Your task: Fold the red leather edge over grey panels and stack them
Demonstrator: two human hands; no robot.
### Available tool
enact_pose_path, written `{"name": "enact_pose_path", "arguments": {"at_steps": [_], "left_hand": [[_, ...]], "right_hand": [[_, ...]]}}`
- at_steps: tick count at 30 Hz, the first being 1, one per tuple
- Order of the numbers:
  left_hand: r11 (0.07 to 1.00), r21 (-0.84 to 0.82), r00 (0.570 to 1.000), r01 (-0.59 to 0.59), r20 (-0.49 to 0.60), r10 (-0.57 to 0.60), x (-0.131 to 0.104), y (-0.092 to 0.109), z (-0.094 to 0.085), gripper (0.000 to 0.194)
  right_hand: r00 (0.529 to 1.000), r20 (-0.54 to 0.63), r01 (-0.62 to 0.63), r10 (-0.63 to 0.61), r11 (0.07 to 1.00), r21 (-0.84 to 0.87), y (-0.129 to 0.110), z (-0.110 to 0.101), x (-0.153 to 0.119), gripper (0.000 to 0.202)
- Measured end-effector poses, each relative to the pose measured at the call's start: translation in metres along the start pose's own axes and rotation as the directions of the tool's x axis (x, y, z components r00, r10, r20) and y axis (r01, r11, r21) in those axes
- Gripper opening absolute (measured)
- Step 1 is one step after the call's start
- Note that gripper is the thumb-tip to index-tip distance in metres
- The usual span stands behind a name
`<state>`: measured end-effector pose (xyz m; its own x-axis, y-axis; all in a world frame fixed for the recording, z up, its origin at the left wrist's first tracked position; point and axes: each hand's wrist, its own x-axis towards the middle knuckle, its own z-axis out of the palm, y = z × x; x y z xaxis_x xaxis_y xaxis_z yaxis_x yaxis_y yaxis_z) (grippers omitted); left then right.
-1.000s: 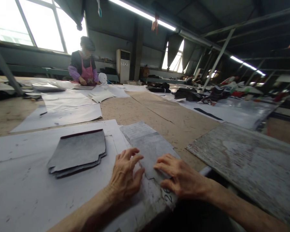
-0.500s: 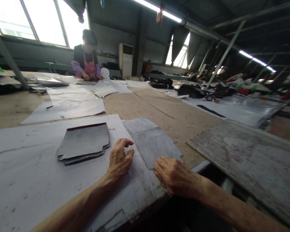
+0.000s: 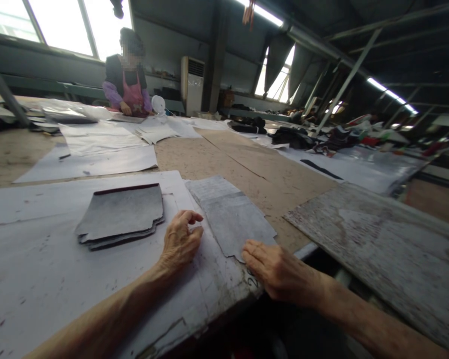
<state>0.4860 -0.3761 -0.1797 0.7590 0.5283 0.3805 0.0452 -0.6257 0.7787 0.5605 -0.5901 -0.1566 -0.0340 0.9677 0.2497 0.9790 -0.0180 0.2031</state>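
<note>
A flat grey piece of sheet material, with a darker band across it and notched corners, lies near the table's front edge. My right hand is at its near right corner, fingers pressed together on the edge; the thumb is hidden. My left hand rests on the white paper just left of that piece, thumb and forefinger curled but apart, with nothing between them. Left of it sits a stack of similar grey pieces, the top one with a dark reddish strip along its far edge.
A worn, stained board stands to the right, beyond a dark gap. Brown sheeting and white papers cover the table ahead. Across it a person in a pink apron works by a small white fan. Dark bundles lie farther right.
My right hand has slid slightly right along the grey piece's near edge, uncovering more of its lower corner. The left hand keeps its pose; the view has shifted a little.
</note>
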Motion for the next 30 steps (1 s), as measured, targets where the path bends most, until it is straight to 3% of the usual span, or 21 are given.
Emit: {"name": "enact_pose_path", "arguments": {"at_steps": [3,6,11,15,19,22,26,30], "left_hand": [[1.0,0.01,1.0,-0.004,-0.002,0.004,0.0,0.0,0.0,0.021],[0.999,0.021,0.999,-0.042,-0.011,0.042,-0.001,0.0,0.0,0.02],[0.981,0.032,0.981,-0.193,0.006,0.193,-0.004,0.0,0.001,0.016],[0.905,0.025,0.9,-0.425,0.12,0.42,-0.011,0.006,-0.001,0.017],[0.774,-0.004,0.735,-0.633,0.31,0.603,-0.018,0.015,-0.002,0.02],[0.703,-0.005,0.631,-0.711,0.435,0.642,-0.02,0.019,0.0,0.016],[0.701,0.063,0.637,-0.71,0.481,0.602,-0.021,0.021,0.001,0.014],[0.714,0.132,0.672,-0.687,0.489,0.556,-0.022,0.021,0.001,0.012]], "right_hand": [[0.998,-0.06,-0.022,0.024,0.999,0.028,-0.003,0.006,-0.001,0.028],[0.973,-0.156,-0.161,0.171,0.984,0.074,0.0,0.01,0.004,0.023],[0.804,-0.31,-0.473,0.507,0.862,0.182,0.012,0.007,0.009,0.018],[0.74,-0.306,-0.544,0.599,0.8,0.253,0.015,0.007,0.01,0.016],[0.756,-0.261,-0.535,0.601,0.796,0.283,0.011,0.008,0.011,0.015],[0.801,-0.221,-0.495,0.557,0.823,0.279,0.003,0.006,0.014,0.013],[0.906,-0.114,-0.383,0.407,0.904,0.188,-0.011,0.006,0.021,0.021],[0.928,-0.056,-0.362,0.369,0.926,0.112,-0.012,0.012,0.027,0.02]]}}
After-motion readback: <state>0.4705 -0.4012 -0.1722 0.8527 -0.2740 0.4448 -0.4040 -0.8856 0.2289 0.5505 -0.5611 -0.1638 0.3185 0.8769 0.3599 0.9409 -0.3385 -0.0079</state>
